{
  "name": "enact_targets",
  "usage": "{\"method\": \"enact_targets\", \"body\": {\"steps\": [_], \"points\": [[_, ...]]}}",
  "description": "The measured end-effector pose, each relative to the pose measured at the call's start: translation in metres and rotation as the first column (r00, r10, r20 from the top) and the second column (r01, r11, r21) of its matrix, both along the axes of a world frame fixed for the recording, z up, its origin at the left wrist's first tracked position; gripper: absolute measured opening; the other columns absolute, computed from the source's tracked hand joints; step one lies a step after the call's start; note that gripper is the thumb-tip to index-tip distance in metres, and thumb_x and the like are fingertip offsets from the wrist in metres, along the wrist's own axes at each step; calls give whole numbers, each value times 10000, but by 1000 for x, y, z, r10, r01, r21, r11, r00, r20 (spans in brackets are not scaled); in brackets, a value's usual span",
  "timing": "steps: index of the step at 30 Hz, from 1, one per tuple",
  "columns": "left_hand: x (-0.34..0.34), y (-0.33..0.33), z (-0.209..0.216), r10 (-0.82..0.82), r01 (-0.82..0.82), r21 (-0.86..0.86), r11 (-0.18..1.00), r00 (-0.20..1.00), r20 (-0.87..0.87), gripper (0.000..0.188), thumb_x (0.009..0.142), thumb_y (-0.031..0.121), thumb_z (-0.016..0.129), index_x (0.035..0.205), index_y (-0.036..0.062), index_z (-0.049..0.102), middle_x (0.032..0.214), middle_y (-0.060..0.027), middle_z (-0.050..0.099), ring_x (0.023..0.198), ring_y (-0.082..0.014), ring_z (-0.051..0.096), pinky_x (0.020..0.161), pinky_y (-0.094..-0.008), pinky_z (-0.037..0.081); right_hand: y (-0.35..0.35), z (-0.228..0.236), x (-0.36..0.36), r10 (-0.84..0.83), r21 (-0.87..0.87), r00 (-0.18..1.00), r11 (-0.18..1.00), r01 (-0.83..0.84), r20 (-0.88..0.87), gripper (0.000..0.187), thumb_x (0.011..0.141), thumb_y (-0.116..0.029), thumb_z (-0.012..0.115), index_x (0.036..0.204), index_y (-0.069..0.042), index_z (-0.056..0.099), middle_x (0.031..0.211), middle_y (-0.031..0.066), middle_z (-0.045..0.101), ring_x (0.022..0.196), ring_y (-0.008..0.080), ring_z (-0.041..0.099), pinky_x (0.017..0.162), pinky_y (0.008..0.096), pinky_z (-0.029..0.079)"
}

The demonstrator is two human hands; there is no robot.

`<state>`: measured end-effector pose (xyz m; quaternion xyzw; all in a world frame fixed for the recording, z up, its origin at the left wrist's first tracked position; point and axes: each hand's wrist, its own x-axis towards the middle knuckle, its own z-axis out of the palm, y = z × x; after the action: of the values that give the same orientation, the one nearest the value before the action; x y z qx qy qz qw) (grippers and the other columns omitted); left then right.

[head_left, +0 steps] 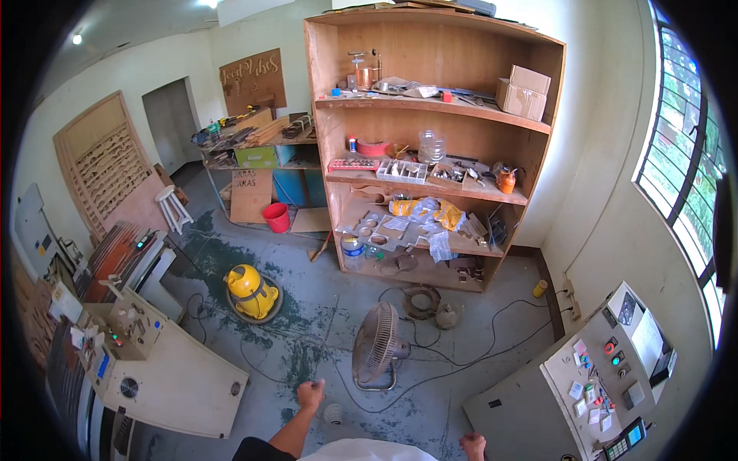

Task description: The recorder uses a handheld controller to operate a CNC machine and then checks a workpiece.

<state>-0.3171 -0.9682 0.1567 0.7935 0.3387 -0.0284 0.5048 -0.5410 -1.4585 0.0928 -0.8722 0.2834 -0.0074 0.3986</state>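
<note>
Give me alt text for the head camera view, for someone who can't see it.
A person's left hand and right hand hang above a workshop floor. Ahead stand a fan, a yellow vacuum and a cluttered wooden shelf; a grey control cabinet is at right.

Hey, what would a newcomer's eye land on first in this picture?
Probably the tall wooden shelf unit, cluttered with odds and ends, at the back right of centre. Next, the bright yellow canister machine on the floor left of centre. The red bucket also stands out, left of the shelf.
</note>
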Motion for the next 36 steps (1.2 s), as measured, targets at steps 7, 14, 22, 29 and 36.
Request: {"method": "enact_targets", "body": {"steps": [7,14,22,29,36], "points": [[-15,139,-14,-183,178,54,983,977,107,181,652,63,677,525,-9,572,560,-125,608,481,-224,582,448,-328,449,110,23,116,45,128,975,992,-17,-219,302,613,-257,740,817,-41,691,747,135,668,747,261,658,716,333,513],[-82,321,-109,73,29,441,897,974,-214,274,536,88,807,528,-23,556,480,-116,549,378,-202,523,379,-328,421,253,61,242,275,-27,950,959,-282,-150,333,674,-312,695,881,-52,673,795,127,668,788,265,649,730,352,510],[10,348,-47,-41,45,11,999,976,-216,270,495,49,802,604,-38,570,464,-93,526,350,-184,488,343,-329,399,325,80,318,295,-10,949,955,-298,-115,336,686,-289,685,913,-43,660,795,137,664,790,277,647,732,355,515],[104,367,-80,-37,59,225,972,994,-98,215,576,28,757,614,-26,552,524,-115,540,357,-173,481,330,-309,363,356,62,401,337,-46,920,935,-353,-202,332,671,-287,666,899,-46,659,815,142,663,805,276,643,746,353,509],[199,372,-52,-30,53,102,993,978,-209,262,677,147,740,659,-45,563,476,-102,513,348,-175,481,319,-311,376,369,22,526,428,-111,849,871,-479,-309,310,662,-305,663,850,-58,672,811,133,664,792,263,645,734,336,508]]}}
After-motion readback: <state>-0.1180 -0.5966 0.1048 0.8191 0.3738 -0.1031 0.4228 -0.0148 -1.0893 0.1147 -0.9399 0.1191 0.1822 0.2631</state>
